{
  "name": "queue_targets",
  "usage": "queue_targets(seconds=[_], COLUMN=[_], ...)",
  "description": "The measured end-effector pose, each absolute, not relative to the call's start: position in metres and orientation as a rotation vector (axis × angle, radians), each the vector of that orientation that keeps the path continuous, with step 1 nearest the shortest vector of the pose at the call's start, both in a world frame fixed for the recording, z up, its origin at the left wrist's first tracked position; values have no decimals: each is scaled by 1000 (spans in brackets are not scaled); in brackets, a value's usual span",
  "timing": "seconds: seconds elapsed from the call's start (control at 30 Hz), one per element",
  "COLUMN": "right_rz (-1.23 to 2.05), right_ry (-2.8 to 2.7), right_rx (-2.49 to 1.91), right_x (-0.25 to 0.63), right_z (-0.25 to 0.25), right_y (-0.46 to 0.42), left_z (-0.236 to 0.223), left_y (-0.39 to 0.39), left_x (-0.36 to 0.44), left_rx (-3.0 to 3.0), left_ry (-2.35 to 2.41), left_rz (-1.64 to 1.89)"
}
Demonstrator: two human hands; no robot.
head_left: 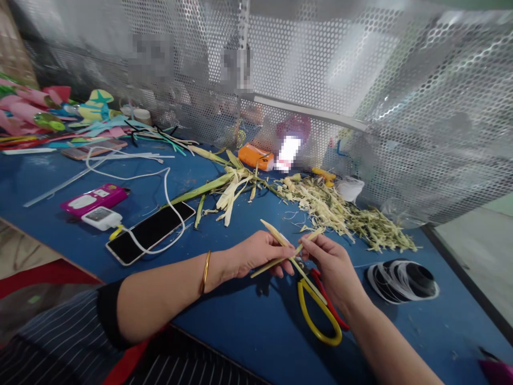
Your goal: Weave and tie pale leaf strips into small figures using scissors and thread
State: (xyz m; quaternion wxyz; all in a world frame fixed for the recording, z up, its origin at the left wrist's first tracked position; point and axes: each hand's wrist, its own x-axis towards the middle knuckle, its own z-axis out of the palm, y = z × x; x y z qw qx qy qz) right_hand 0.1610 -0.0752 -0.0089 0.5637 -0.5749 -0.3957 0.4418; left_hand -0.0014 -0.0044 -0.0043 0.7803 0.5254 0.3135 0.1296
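My left hand point(258, 252) pinches thin pale leaf strips point(285, 250) just above the blue table point(240, 321). My right hand point(333, 267) pinches the other end of the same strips, so both hands are closed on them. The strips cross between my fingers, one pointing up left, one up right. Yellow-and-red handled scissors point(320, 313) lie on the table directly under my right hand. A gold bangle sits on my left wrist.
A heap of leaf cuttings point(344, 211) and long green leaves point(216, 187) lie behind my hands. A phone point(150, 232) with a white cable, a pink power bank point(94, 198) and a coil of clear line point(403, 279) rest nearby. A perforated metal screen point(360, 80) backs the table.
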Motion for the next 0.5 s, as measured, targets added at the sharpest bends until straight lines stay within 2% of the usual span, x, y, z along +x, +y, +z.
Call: queue_targets(seconds=[0.2,0.4,0.5], right_rz=[894,-74,-76], right_ry=[-983,-1511,-1855], right_rx=[-1397,-1615,-1599], right_x=[158,165,156], right_z=[-14,-2,6], right_y=[-75,-80,-85], left_z=[-5,-8,-9], left_y=[-6,-12,-18], left_x=[-1,3,5], left_rx=[1171,1302,1432], left_ry=[674,686,699], left_rz=[300,246,157])
